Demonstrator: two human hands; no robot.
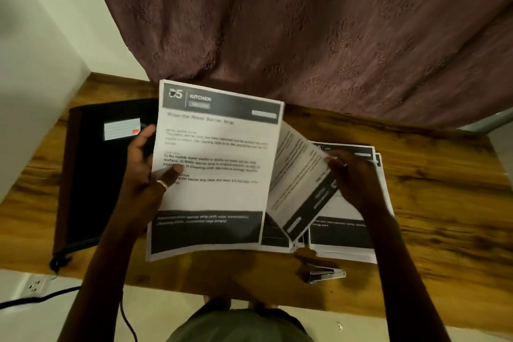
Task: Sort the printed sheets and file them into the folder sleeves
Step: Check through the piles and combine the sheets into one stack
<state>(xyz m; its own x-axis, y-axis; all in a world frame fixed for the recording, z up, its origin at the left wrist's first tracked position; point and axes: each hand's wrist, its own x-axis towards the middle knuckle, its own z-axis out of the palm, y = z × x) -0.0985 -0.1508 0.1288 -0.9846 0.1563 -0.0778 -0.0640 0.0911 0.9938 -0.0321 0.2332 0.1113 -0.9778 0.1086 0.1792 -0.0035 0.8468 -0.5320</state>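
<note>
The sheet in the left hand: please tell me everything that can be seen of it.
The sheet is white printed paper with a dark top band reading 05 KITCHEN, a blurred title, small text blocks and a dark bottom band. It is held up facing the camera above the table. The left hand grips its left edge, thumb on the front. Its right edge overlaps a second sheet pinched by the right hand.
</note>
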